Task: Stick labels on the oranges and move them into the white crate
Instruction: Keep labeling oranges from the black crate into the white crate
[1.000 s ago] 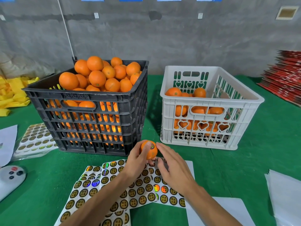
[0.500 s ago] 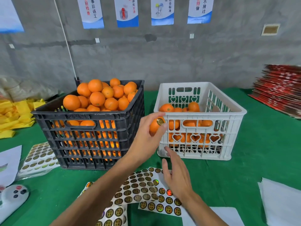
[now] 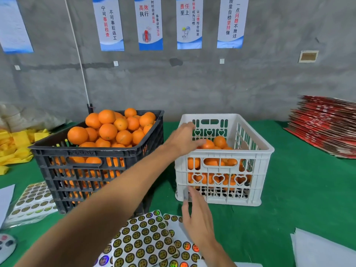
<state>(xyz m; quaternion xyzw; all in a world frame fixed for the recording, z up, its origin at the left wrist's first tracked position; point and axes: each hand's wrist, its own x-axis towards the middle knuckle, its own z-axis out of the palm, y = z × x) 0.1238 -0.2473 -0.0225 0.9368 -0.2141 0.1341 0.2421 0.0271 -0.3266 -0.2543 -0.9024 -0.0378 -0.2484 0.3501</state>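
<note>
My left hand reaches over the near left corner of the white crate. Its fingers are stretched out and its thumb is spread. The fingertips touch an orange lying on top of the pile inside the crate. My right hand hovers with straight fingers over the label sheets, just in front of the crate, and holds nothing. A black crate heaped with oranges stands to the left of the white one.
More label sheets lie left of the black crate, with a white controller at the lower left edge. White paper lies at the lower right. Red flat cartons are stacked at the far right, and yellow items at the far left.
My left hand carried the labelled orange up from the sheets and over the white crate's rim, then spread its fingers. My right hand let go of the orange and stayed low over the sheets.
</note>
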